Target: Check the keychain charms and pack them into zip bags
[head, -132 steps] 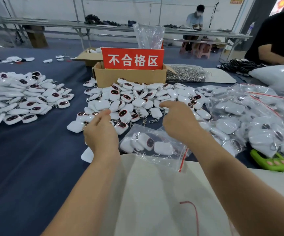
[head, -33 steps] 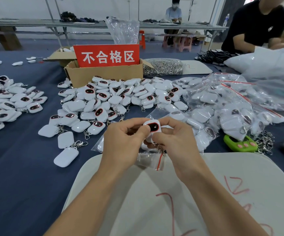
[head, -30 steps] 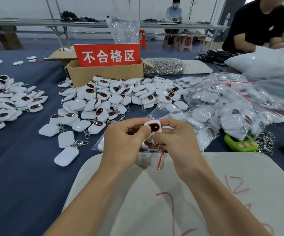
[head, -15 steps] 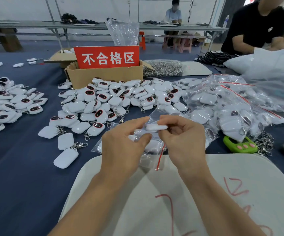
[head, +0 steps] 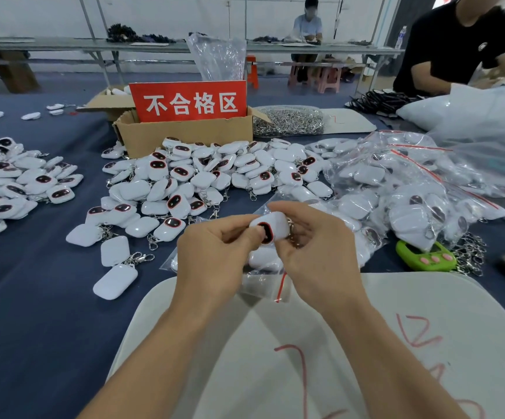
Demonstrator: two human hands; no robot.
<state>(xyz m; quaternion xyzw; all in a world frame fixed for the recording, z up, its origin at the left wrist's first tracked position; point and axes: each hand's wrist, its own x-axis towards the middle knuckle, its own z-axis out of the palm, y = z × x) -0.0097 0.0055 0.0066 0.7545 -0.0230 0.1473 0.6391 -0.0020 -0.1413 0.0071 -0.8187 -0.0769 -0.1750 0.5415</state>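
A white keychain charm (head: 272,227) with a dark, red-rimmed face is held above the table between both hands. My left hand (head: 215,255) pinches its left side with thumb and forefinger. My right hand (head: 314,252) grips its right side, where a metal clasp hangs. Under the hands lies a clear zip bag (head: 263,267) with a red seal line and a few white charms inside. A big heap of loose charms (head: 203,176) covers the blue table beyond.
A cardboard box with a red sign (head: 187,101) stands behind the heap. Filled zip bags (head: 408,189) pile up at right, near a green gadget (head: 423,256). More charms (head: 12,182) lie at left. A white board (head: 336,358) sits near me. Another person works at far right.
The charm has been turned in my fingers: it showed its face up, then lay edge-on, and now its face points down-left. Both hands stay over the zip bag.
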